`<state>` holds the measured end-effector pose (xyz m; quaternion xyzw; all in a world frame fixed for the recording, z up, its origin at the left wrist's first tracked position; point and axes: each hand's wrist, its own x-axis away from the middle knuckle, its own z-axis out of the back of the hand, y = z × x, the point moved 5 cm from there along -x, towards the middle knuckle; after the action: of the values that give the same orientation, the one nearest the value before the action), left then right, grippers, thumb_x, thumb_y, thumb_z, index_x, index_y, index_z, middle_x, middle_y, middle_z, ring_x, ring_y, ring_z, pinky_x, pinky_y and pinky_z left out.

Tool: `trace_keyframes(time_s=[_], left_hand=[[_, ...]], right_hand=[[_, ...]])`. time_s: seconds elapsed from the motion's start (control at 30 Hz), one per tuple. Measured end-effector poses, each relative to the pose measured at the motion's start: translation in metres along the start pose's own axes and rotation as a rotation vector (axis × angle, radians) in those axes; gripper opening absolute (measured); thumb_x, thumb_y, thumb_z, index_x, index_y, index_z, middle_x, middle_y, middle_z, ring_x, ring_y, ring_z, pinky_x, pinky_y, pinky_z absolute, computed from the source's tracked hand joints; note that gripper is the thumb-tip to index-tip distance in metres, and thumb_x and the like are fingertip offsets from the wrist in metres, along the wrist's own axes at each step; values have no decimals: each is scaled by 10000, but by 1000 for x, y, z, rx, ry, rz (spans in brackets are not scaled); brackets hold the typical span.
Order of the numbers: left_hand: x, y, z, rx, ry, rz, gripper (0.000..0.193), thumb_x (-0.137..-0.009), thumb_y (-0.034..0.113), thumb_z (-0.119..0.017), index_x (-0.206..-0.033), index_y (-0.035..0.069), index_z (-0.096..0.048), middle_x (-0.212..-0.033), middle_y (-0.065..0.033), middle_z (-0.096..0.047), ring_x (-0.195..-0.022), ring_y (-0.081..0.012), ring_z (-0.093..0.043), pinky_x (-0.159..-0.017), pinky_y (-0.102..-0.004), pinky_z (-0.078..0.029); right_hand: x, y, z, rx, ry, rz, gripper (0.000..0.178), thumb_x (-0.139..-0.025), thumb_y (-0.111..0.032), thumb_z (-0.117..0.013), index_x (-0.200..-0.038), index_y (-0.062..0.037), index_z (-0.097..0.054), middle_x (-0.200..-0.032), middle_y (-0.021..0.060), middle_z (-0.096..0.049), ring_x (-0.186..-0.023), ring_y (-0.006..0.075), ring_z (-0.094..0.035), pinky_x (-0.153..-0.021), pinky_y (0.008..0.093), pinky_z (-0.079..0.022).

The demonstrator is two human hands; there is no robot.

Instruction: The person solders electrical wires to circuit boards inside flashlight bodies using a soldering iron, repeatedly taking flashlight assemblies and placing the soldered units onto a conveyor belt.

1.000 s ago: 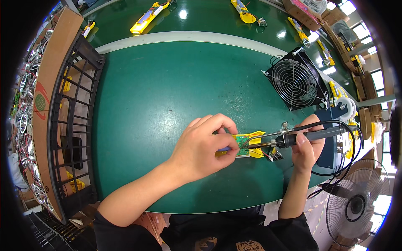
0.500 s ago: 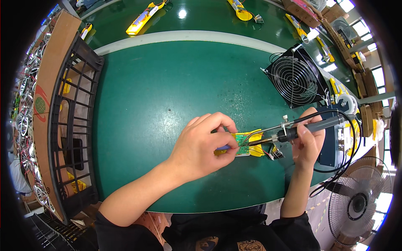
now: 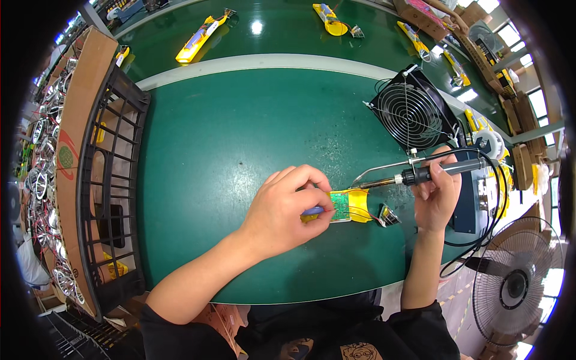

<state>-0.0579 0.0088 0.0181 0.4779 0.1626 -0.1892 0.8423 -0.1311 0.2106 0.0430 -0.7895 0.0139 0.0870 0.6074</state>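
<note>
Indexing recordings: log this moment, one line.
left hand: at yellow plastic housing | right hand: holding grey-black soldering iron | green circuit board: in housing

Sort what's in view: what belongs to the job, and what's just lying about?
Part of the job:
soldering iron in the right hand;
yellow casing with green circuit board, at the left hand;
wired silver part beside it.

Apparently just around:
black crate;
cardboard box;
square black fan;
round fan.

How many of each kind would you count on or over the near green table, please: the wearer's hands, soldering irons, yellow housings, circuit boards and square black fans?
Hands: 2 (left hand, right hand)
Soldering iron: 1
Yellow housing: 1
Green circuit board: 1
Square black fan: 1
Total: 6
</note>
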Motion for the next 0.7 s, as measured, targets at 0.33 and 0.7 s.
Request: trace_keyframes(time_s=[0.33, 0.7], left_hand=[[0, 1, -1, -11, -18, -17, 123, -586, 15, -680, -657, 45, -584, -781, -32, -531, -651, -160, -525, -574, -264, -433], [0, 1, -1, -1, -33, -14, 101, -600, 42, -673, -653, 43, -587, -788, -33, -537, -665, -166, -527, -596, -275, -428]], right_hand=[[-2, 3, 2, -21, -8, -2, 112, -759, -95, -506, -763, -25, -418, -529, -2, -393, -398, 29, -307, -372, 173, -227], [-2, 3, 3, -31, -14, 9, 120, -755, -95, -515, -793, -21, -428, -579, 2, -414, -411, 34, -313, -382, 172, -238]])
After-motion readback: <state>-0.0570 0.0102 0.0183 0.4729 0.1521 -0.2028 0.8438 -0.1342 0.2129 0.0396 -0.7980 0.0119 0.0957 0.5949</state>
